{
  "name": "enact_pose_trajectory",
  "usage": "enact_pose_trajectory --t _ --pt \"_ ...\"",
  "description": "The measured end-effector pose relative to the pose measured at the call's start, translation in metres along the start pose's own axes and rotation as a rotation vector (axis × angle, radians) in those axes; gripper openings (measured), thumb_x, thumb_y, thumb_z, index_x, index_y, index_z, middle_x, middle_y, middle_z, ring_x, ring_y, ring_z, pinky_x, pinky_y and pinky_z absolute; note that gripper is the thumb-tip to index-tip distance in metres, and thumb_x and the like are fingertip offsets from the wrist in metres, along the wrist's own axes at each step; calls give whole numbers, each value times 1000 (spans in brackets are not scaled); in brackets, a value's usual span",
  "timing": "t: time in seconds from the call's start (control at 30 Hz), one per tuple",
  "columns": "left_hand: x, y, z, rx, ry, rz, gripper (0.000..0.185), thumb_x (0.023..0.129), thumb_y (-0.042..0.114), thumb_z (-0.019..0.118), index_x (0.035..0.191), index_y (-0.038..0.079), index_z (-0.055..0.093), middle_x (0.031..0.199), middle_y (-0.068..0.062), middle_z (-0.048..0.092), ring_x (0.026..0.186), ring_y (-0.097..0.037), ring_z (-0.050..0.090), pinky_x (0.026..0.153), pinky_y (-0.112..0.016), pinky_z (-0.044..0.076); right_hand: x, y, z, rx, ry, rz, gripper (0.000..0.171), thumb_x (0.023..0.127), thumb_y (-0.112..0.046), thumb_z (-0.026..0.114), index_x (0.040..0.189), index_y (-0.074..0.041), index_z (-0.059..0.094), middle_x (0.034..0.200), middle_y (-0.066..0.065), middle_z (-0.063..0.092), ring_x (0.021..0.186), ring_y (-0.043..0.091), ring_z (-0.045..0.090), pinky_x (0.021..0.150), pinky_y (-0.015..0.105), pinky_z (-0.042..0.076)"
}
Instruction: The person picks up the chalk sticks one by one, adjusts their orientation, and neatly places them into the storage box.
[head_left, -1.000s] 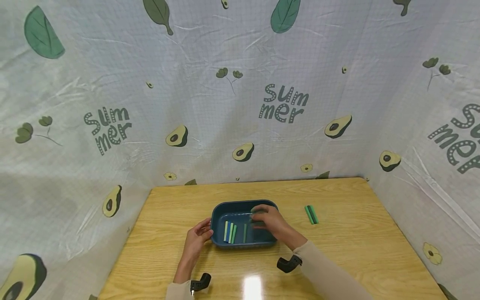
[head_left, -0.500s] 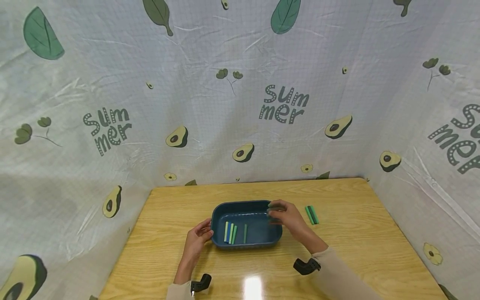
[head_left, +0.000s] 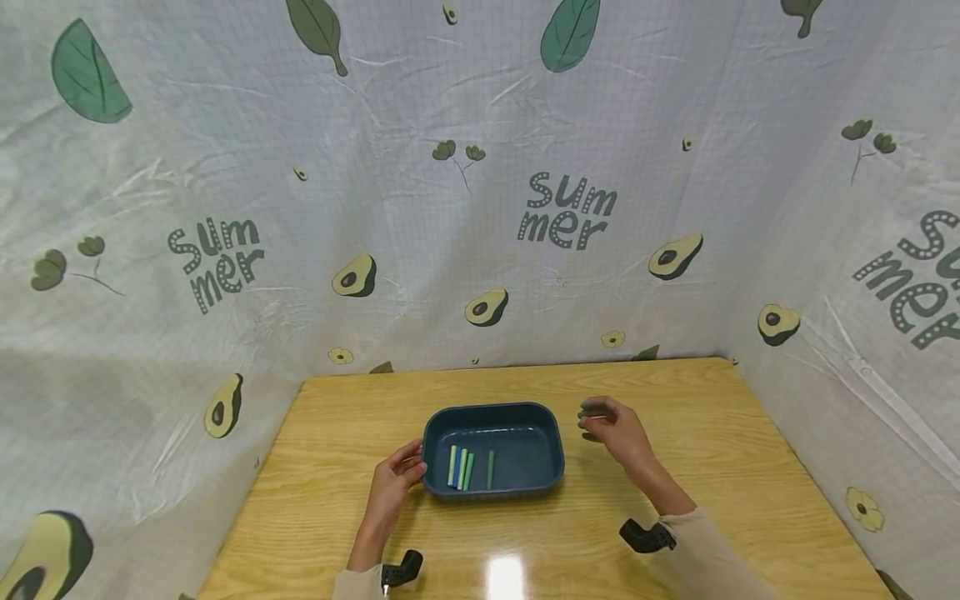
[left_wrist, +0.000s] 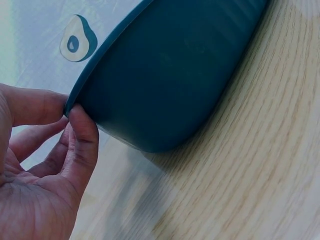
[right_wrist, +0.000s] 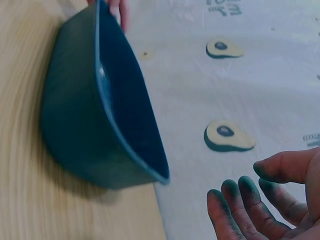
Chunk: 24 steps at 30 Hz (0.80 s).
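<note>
Four sticks (head_left: 468, 468) lie in the tray (head_left: 551, 457) on the table (head_left: 315, 467).
Left hand (head_left: 393, 487) pinches the tray's rim; right hand (head_left: 615, 427), fingers relaxed and empty, hovers right of it. Whether more sticks remain outside is hidden.

A makeshift recording booth: avocado-print cloth (head_left: 480, 208) walls enclose a wooden table (head_left: 675, 392).

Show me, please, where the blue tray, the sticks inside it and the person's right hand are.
blue tray (head_left: 555, 442): head view, right rim.
sticks (head_left: 468, 469): head view, middle of the row on the tray floor.
right hand (head_left: 617, 427): head view, back of the hand.
</note>
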<state>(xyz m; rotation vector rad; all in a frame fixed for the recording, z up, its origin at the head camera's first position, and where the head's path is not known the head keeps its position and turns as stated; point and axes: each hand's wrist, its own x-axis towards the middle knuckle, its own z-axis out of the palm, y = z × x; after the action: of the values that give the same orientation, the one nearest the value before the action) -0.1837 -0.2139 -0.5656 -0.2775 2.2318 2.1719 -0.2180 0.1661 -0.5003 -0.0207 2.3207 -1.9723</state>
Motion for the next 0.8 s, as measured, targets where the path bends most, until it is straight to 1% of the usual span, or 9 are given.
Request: enact_pose_trajectory --t 0.13,0.2,0.27,0.3,0.37,0.47,0.57,0.7,0.8 --pt "0 -1 0 7 -1 12 47 92 -4 59 138 -4 52 131 -27 53 108 -22 58 76 -19 54 -2 6 -10 -49 43 5 35 95 -11 63 128 -1 56 121 23 61 101 22 68 89 38 57" --pt "0 -1 0 4 0 13 47 92 -4 60 138 -4 52 130 -27 53 108 -22 59 76 -19 54 -2 9 -14 -78 55 -2 36 95 -11 62 129 -1 55 122 23 61 99 16 67 90 39 56" --pt "-1 -1 0 3 0 18 47 92 -4 60 138 -5 52 130 -28 53 108 -22 59 76 -19 54 -2 12 -19 -113 77 -4 36 96 -12 62 130 -1 55 122 22 61 97 11 67 88 36 57" --pt "-1 0 1 5 -1 23 47 92 -4 60 138 -6 52 129 -28 53 107 -21 59 77 -20 54 -2 13 -21 -129 88 -5 37 96 -13 62 130 -2 55 122 21 61 97 11 67 87 35 57" --pt "-1 0 1 3 1 20 47 92 -4 60 138 -6 52 130 -28 53 106 -20 59 77 -20 54 -2 15 -25 -165 112 -12 38 97 -15 62 131 -2 55 123 20 62 100 15 67 84 33 57" --pt "-1 1 1 0 2 14 46 92 -4 60 138 -5 52 130 -28 53 107 -20 58 78 -21 55 -2 17 -29 -222 162 -24 37 97 -18 62 131 -4 56 124 19 63 108 28 66 81 34 55" --pt "0 0 1 -11 3 5 47 92 -5 59 138 -4 52 131 -27 53 110 -23 58 79 -22 55 -2 20 -32 -276 205 -46 38 97 -19 62 131 -4 57 124 20 64 113 35 63 85 40 54" --pt "1 -1 0 -17 -3 5 47 92 -5 59 139 -3 52 132 -26 53 114 -27 56 80 -23 55 -2 26 -36 -303 255 -55 37 96 -17 62 131 -4 57 123 20 65 113 36 62 90 45 53" --pt "1 -2 0 -14 -4 9 47 92 -4 59 139 -3 52 133 -26 53 113 -27 56 80 -23 55 0 31 -38 -295 287 -52 37 97 -17 62 131 -4 57 123 20 65 113 34 62 90 44 52"
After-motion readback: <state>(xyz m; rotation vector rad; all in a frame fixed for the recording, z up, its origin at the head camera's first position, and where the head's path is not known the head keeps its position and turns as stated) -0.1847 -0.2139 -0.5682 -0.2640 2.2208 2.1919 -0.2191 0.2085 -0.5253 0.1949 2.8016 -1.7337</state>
